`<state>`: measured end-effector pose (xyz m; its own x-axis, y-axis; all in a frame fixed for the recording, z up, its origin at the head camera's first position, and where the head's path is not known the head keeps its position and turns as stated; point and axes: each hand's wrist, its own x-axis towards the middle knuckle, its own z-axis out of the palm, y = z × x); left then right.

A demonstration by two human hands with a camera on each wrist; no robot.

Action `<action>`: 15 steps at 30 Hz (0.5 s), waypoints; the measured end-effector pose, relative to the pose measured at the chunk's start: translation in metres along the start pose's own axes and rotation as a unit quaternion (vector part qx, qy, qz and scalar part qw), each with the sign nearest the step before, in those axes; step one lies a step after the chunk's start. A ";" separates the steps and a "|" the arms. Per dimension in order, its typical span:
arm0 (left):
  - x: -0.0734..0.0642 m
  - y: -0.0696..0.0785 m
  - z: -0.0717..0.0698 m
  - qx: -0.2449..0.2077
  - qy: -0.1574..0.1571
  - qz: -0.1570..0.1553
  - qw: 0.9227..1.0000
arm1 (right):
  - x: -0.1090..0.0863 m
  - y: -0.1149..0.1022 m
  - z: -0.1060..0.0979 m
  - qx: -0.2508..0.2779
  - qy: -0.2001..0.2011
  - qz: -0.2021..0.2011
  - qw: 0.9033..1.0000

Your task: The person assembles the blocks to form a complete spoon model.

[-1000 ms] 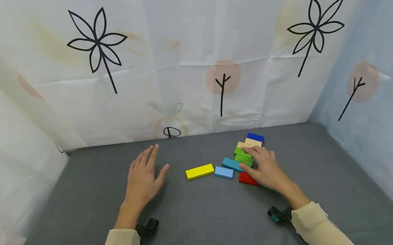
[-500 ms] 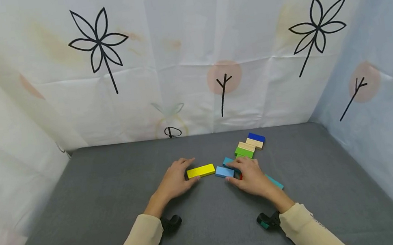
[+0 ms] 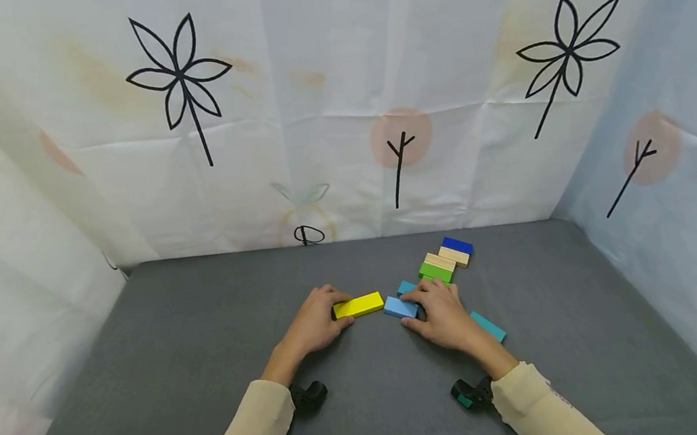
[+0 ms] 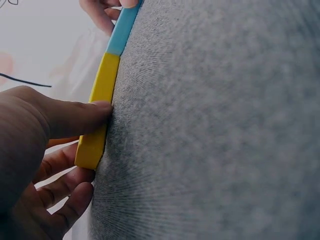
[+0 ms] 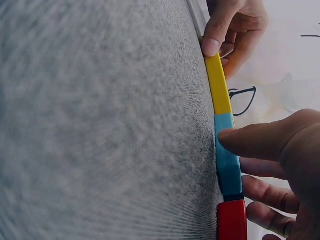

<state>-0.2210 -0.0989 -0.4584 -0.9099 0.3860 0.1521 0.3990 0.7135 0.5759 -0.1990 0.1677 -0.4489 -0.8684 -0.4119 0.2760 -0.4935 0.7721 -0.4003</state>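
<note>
My left hand (image 3: 314, 321) pinches the left end of a long yellow block (image 3: 365, 303), thumb on its near side and fingers behind. To its right, my right hand (image 3: 442, 316) holds a shorter light blue block (image 3: 400, 306) between thumb and fingers. The two blocks lie on the grey table, nearly end to end; in the right wrist view the light blue block (image 5: 228, 142) appears to meet the yellow block (image 5: 218, 85). A red block (image 5: 232, 220) shows below the light blue one there; in the head view my right hand hides it.
Behind the right hand, a teal-blue block (image 3: 406, 287) is partly covered. Farther back lie green (image 3: 436, 272), plain wooden (image 3: 454, 256) and dark blue (image 3: 458, 245) blocks. Another teal block (image 3: 489, 326) lies beside the right wrist. A printed white curtain (image 3: 321, 105) borders the table.
My left hand has come rightward and down to grip the yellow block. My right hand has moved left from above the green and teal blocks and now grips the light blue block.
</note>
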 end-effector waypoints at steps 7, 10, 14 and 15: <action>-0.003 -0.001 0.001 -0.006 0.006 -0.002 1.000 | -0.001 -0.001 0.000 -0.005 -0.004 0.005 1.000; -0.006 -0.001 0.001 -0.007 0.003 -0.006 1.000 | -0.001 0.000 0.001 -0.008 -0.006 0.007 1.000; -0.010 0.004 -0.001 -0.007 -0.007 -0.021 1.000 | -0.001 0.000 0.001 -0.007 -0.004 0.009 1.000; -0.010 0.006 -0.001 -0.004 -0.012 -0.026 1.000 | -0.001 0.000 0.001 -0.007 -0.002 0.008 1.000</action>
<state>-0.2095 -0.0995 -0.4557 -0.9263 0.3627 0.1022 0.3500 0.7279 0.5897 -0.1985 0.1674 -0.4501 -0.8765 -0.4010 0.2665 -0.4786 0.7854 -0.3926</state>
